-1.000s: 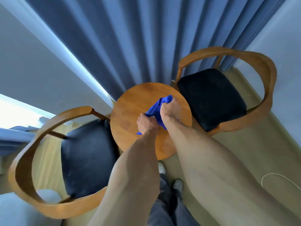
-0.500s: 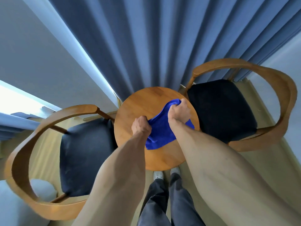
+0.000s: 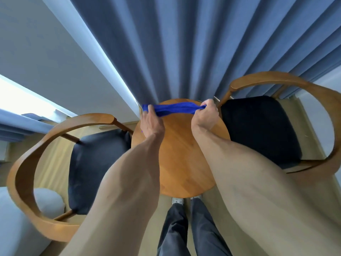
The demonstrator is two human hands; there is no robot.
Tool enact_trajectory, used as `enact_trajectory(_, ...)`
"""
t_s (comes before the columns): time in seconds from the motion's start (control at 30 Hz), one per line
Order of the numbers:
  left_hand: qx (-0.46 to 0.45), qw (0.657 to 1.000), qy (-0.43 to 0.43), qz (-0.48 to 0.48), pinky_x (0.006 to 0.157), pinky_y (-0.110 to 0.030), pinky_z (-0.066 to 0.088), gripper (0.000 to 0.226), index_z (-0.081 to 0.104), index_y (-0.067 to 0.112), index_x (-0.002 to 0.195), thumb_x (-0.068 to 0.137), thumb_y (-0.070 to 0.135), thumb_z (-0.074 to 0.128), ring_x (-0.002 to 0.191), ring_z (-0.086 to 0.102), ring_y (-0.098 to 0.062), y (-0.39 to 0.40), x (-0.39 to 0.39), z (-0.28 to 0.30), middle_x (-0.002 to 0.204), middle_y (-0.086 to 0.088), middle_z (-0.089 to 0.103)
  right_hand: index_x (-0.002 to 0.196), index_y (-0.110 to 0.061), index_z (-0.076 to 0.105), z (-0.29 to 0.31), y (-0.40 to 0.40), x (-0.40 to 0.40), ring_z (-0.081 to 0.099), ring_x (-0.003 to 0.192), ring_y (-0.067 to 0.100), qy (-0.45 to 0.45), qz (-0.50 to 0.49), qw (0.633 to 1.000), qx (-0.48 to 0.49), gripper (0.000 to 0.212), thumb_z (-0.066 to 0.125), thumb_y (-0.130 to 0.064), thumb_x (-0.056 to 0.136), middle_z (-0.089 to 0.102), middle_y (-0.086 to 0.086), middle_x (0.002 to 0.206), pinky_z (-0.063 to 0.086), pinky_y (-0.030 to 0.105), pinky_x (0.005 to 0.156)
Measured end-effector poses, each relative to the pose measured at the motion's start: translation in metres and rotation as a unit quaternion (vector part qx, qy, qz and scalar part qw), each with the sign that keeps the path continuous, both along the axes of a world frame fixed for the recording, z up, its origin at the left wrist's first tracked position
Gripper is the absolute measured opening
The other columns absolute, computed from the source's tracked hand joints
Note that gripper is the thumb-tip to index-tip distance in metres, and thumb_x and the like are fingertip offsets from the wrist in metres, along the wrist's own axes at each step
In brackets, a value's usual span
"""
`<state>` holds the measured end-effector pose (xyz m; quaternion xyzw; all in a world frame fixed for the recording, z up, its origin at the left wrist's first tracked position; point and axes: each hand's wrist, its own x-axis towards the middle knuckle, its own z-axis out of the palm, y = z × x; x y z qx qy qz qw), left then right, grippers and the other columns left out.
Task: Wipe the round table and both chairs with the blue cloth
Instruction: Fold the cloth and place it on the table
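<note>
The blue cloth (image 3: 175,108) is stretched in a narrow band across the far edge of the round wooden table (image 3: 181,154). My left hand (image 3: 151,122) grips its left end and my right hand (image 3: 205,115) grips its right end. To the left of the table stands one wooden armchair (image 3: 24,163) with a dark seat cushion. A second one, the right armchair (image 3: 317,97), stands on the other side. My forearms cover part of the tabletop.
A blue pleated curtain (image 3: 184,52) hangs directly behind the table. A grey cushioned surface (image 3: 16,228) lies at the bottom left. My legs and shoes (image 3: 178,201) stand at the table's near edge on the pale floor.
The cloth was bunched between my hands at the table's middle. My hands have moved apart and toward the far edge, pulling the cloth out into a band.
</note>
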<state>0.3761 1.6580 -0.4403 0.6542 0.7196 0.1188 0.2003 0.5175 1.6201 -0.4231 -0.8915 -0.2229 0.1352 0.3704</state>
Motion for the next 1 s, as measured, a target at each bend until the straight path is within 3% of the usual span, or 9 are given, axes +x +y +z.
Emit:
enact_trajectory(0.1, -0.013, 0.997, 0.045, -0.054, 0.062, -0.037, 0.035, 0.012, 0.042, 0.013, 0.089, 0.087, 0.002, 0.038, 0.076, 0.048, -0.027, -0.027, -0.011, -0.039, 0.083, -0.007, 0.05, 0.085, -0.012, 0.067, -0.035, -0.024, 0.005, 0.06, 0.09, 0.03, -0.016, 0.043, 0.998, -0.04, 0.029, 0.054, 0.012, 0.075, 0.067, 0.009, 0.086, 0.049, 0.046, 0.082)
enact_trajectory(0.23, -0.115, 0.99, 0.01, -0.075, 0.062, -0.041, 0.044, 0.004, 0.046, 0.007, 0.089, 0.093, 0.008, 0.047, 0.074, 0.051, -0.028, -0.072, -0.022, -0.096, 0.082, -0.007, 0.052, 0.092, -0.013, 0.068, -0.093, -0.074, 0.01, 0.061, 0.094, 0.031, -0.005, 0.124, 0.97, -0.209, 0.028, 0.051, 0.007, 0.082, 0.069, 0.009, 0.092, 0.049, 0.043, 0.088)
enact_trajectory(0.33, -0.223, 0.966, 0.08, -0.105, 0.062, -0.04, 0.047, 0.014, 0.05, 0.007, 0.081, 0.08, -0.007, 0.046, 0.076, 0.052, -0.031, -0.098, -0.026, -0.126, 0.082, -0.007, 0.054, 0.097, -0.012, 0.066, -0.128, -0.103, -0.001, 0.062, 0.099, 0.03, 0.034, 0.139, 0.929, -0.34, 0.017, 0.056, -0.003, 0.088, 0.069, 0.01, 0.102, 0.045, 0.039, 0.095)
enact_trajectory(0.43, -0.307, 0.932, 0.155, -0.113, 0.066, -0.033, 0.043, 0.018, 0.051, 0.012, 0.081, 0.082, -0.005, 0.047, 0.08, 0.054, -0.026, -0.115, -0.027, -0.143, 0.087, -0.006, 0.057, 0.103, -0.016, 0.064, -0.15, -0.117, -0.012, 0.06, 0.104, 0.027, 0.074, 0.109, 0.903, -0.409, 0.015, 0.057, -0.011, 0.09, 0.067, 0.009, 0.109, 0.037, 0.039, 0.101)
enact_trajectory(0.6, -0.296, 0.929, 0.211, -0.065, 0.087, -0.035, 0.037, 0.013, 0.058, 0.019, 0.091, 0.086, 0.011, 0.05, 0.101, 0.054, -0.025, -0.11, -0.035, -0.171, 0.1, -0.003, 0.064, 0.108, -0.017, 0.063, -0.176, -0.111, -0.007, 0.059, 0.107, 0.028, 0.044, 0.097, 0.904, -0.415, 0.021, 0.05, -0.013, 0.092, 0.067, 0.01, 0.111, 0.032, 0.043, 0.103)
enact_trajectory(0.7, -0.236, 0.956, 0.168, -0.041, 0.087, -0.036, 0.034, 0.015, 0.058, 0.02, 0.091, 0.088, 0.012, 0.045, 0.1, 0.052, -0.026, -0.079, -0.034, -0.184, 0.096, -0.004, 0.065, 0.113, -0.017, 0.062, -0.198, -0.087, 0.003, 0.058, 0.112, 0.032, 0.021, 0.067, 0.929, -0.364, 0.028, 0.049, -0.011, 0.089, 0.067, 0.011, 0.116, 0.035, 0.041, 0.099)
enact_trajectory(0.83, -0.152, 0.979, 0.129, -0.031, 0.089, -0.037, 0.034, 0.024, 0.059, 0.02, 0.109, 0.091, 0.013, 0.045, 0.108, 0.05, -0.027, -0.024, -0.016, -0.203, 0.102, -0.006, 0.067, 0.117, -0.015, 0.058, -0.222, -0.043, 0.012, 0.06, 0.111, 0.032, 0.022, 0.05, 0.945, -0.324, 0.031, 0.049, -0.006, 0.089, 0.067, 0.013, 0.115, 0.038, 0.039, 0.096)
enact_trajectory(0.93, -0.147, 0.983, 0.108, -0.02, 0.095, -0.038, 0.033, 0.03, 0.055, 0.02, 0.123, 0.094, 0.023, 0.048, 0.116, 0.046, -0.027, -0.002, 0.0, -0.221, 0.118, -0.007, 0.062, 0.123, -0.015, 0.052, -0.24, -0.023, 0.009, 0.057, 0.116, 0.032, 0.031, 0.062, 0.941, -0.33, 0.034, 0.049, -0.008, 0.09, 0.065, 0.013, 0.12, 0.037, 0.04, 0.096)
enact_trajectory(1.0, -0.184, 0.978, 0.096, 0.037, 0.099, -0.04, 0.032, 0.04, 0.047, 0.019, 0.131, 0.092, 0.029, 0.05, 0.12, 0.043, -0.029, -0.006, 0.005, -0.232, 0.127, -0.008, 0.052, 0.135, -0.017, 0.045, -0.253, -0.025, 0.007, 0.051, 0.122, 0.032, 0.057, 0.067, 0.931, -0.353, 0.045, 0.052, -0.014, 0.091, 0.058, 0.012, 0.13, 0.036, 0.042, 0.099)
